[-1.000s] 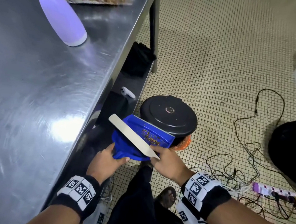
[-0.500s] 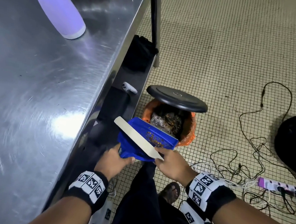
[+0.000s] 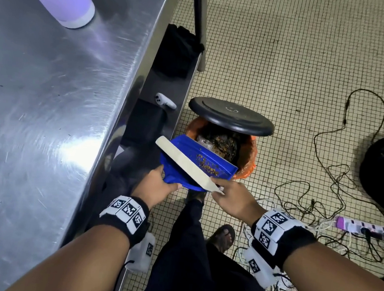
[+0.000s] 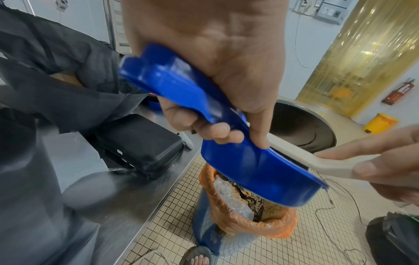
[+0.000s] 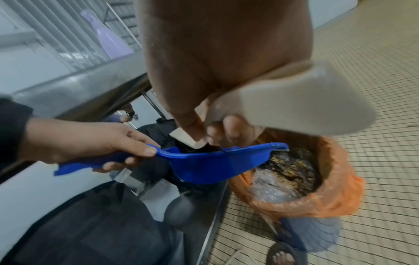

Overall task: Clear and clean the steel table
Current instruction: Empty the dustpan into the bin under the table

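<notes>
So we've got the blue dustpan [image 3: 198,166] in our left hand [image 3: 154,186], fingers wrapped round its handle, and the cream brush [image 3: 185,163] pinched by its handle in our right hand [image 3: 232,200]. The pan sits just ahead of both hands with its open lip hanging over the near rim of the bin [image 3: 251,149], the one with the orange liner, lid [image 3: 231,116] standing open behind it. Brush lies across the back of the pan, long axis running from our right hand up and to the left, bristles down inside. Crumbs [image 3: 208,164] are bunched near the lip, so our guess is the next bit is sweeping them forward and over the edge; right hand's the one placed for that. The steel surface [image 3: 52,113] is off to our left with a lilac bottle [image 3: 64,2] on it, top cut off. Can't see the bristles from above, nor how full the bin really is under that lid.
</notes>
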Available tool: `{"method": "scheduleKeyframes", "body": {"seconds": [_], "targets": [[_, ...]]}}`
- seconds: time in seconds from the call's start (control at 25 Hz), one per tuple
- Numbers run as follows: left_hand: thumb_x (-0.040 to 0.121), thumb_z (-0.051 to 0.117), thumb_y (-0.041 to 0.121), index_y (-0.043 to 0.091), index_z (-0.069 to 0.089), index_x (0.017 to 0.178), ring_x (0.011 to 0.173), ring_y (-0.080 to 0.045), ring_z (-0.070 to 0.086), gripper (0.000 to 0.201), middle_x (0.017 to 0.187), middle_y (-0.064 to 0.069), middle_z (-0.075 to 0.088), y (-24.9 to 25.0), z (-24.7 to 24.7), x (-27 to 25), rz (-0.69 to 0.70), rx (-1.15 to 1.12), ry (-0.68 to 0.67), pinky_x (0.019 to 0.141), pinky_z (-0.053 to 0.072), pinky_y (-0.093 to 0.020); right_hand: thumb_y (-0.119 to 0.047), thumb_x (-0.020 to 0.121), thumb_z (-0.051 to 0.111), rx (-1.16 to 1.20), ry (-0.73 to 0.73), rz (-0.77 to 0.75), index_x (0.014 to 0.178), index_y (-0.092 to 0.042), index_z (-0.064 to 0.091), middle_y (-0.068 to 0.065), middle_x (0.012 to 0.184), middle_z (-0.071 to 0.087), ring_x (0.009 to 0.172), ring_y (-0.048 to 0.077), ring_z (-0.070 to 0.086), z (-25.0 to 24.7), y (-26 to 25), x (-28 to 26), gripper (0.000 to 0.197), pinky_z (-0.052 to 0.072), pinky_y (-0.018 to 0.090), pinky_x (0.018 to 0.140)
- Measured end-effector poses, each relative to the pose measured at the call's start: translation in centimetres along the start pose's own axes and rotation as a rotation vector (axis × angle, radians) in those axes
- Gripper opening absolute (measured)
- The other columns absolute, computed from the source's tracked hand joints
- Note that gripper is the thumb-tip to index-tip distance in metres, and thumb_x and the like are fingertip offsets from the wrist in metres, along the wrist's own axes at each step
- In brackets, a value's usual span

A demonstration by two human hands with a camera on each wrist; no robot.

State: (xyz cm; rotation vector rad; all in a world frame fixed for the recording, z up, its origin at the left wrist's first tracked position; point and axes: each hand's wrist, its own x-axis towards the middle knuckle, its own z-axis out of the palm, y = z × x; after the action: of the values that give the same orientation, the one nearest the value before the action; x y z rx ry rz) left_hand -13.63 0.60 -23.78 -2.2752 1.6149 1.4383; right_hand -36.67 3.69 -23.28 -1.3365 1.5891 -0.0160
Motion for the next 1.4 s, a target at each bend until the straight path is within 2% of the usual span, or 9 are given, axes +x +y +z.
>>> {"method": "scheduleKeyframes", "body": {"seconds": [0.12, 0.28, 0.36, 0.6, 0.84, 1.04, 1.12, 1.24, 1.4], "targets": [[0.073, 0.081, 0.030, 0.027, 0.062, 0.112, 0.095, -0.011, 0.066, 0.044, 0.099, 0.013, 0.072, -0.1, 0.6, 0.5, 0.015, 0.026, -0.055, 0.089, 0.051, -0.031, -0.029, 0.093, 0.052, -0.035, 0.027, 0.064, 0.139, -0.034, 0.048, 0.010, 0.111, 0.070, 0.095, 0.025, 0.065, -0.3, 2.3, 1.0, 0.046, 0.045, 0.023, 0.081], [0.077, 0.080, 0.029, 0.024, 0.060, 0.117, 0.077, 0.003, 0.058, 0.045, 0.090, 0.015, 0.067, 0.0, 1.6, 0.9, 0.021, 0.091, -0.093, 0.064, 0.041, -0.013, -0.025, 0.092, 0.052, 0.000, 0.139, 0.141, 0.137, -0.029, 0.051, 0.015, 0.102, 0.071, 0.099, 0.032, 0.063, -0.5, 4.4, 2.2, 0.046, 0.049, 0.031, 0.085], [0.079, 0.078, 0.027, 0.022, 0.059, 0.119, 0.073, 0.002, 0.055, 0.045, 0.088, 0.013, 0.063, 0.4, 2.0, 1.6, 0.024, 0.116, -0.081, 0.059, 0.037, -0.013, -0.026, 0.091, 0.053, 0.037, 0.152, 0.134, 0.137, -0.030, 0.052, 0.012, 0.092, 0.071, 0.095, 0.030, 0.063, -0.5, 4.7, 2.6, 0.046, 0.048, 0.028, 0.082], [0.075, 0.079, 0.040, 0.023, 0.062, 0.112, 0.090, -0.021, 0.061, 0.045, 0.097, 0.004, 0.068, 1.9, 1.8, 3.8, 0.002, 0.239, -0.011, 0.077, 0.042, -0.026, -0.030, 0.091, 0.056, 0.025, 0.038, 0.056, 0.136, -0.035, 0.052, -0.001, 0.076, 0.061, 0.059, 0.010, 0.054, 0.7, 5.0, 3.4, 0.045, 0.033, 0.008, 0.050], [0.071, 0.076, 0.046, 0.027, 0.060, 0.111, 0.084, -0.021, 0.063, 0.046, 0.093, 0.004, 0.069, 1.4, 2.2, 5.3, 0.001, 0.332, -0.027, 0.077, 0.053, -0.033, -0.029, 0.091, 0.053, -0.010, 0.059, 0.167, 0.137, -0.034, 0.050, 0.001, 0.066, 0.065, 0.061, 0.013, 0.061, 0.5, 8.1, 4.8, 0.047, 0.038, 0.015, 0.051], [0.075, 0.075, 0.048, 0.027, 0.059, 0.108, 0.080, -0.019, 0.061, 0.042, 0.090, 0.005, 0.066, 1.8, 2.6, 5.6, -0.006, 0.360, -0.022, 0.067, 0.046, -0.027, -0.027, 0.092, 0.053, -0.005, 0.109, 0.144, 0.137, -0.032, 0.050, -0.004, 0.062, 0.060, 0.062, 0.016, 0.059, -0.1, 7.9, 5.6, 0.046, 0.040, 0.020, 0.054], [0.075, 0.075, 0.048, 0.026, 0.060, 0.109, 0.082, -0.020, 0.062, 0.044, 0.093, 0.004, 0.067, 2.2, 2.5, 5.9, 0.000, 0.353, -0.019, 0.068, 0.046, -0.027, -0.027, 0.092, 0.054, 0.032, 0.139, 0.118, 0.138, -0.030, 0.051, -0.002, 0.071, 0.063, 0.065, 0.014, 0.056, -0.3, 7.4, 6.0, 0.047, 0.040, 0.017, 0.062], [0.073, 0.075, 0.050, 0.027, 0.062, 0.109, 0.089, -0.022, 0.064, 0.045, 0.100, 0.003, 0.070, 2.8, 2.2, 6.6, 0.013, 0.360, -0.002, 0.074, 0.049, -0.029, -0.027, 0.091, 0.058, 0.102, 0.095, 0.085, 0.136, -0.033, 0.052, -0.002, 0.087, 0.065, 0.060, 0.005, 0.055, -0.2, 6.9, 6.3, 0.045, 0.036, 0.005, 0.051], [0.072, 0.077, 0.046, 0.028, 0.062, 0.113, 0.090, -0.024, 0.063, 0.047, 0.103, 0.002, 0.071, 3.3, 1.6, 6.9, 0.038, 0.370, -0.003, 0.073, 0.045, -0.028, -0.030, 0.090, 0.060, 0.101, 0.047, 0.128, 0.133, -0.033, 0.056, 0.000, 0.072, 0.067, 0.057, 0.007, 0.054, 0.0, 8.9, 6.0, 0.043, 0.037, 0.009, 0.050]]}}
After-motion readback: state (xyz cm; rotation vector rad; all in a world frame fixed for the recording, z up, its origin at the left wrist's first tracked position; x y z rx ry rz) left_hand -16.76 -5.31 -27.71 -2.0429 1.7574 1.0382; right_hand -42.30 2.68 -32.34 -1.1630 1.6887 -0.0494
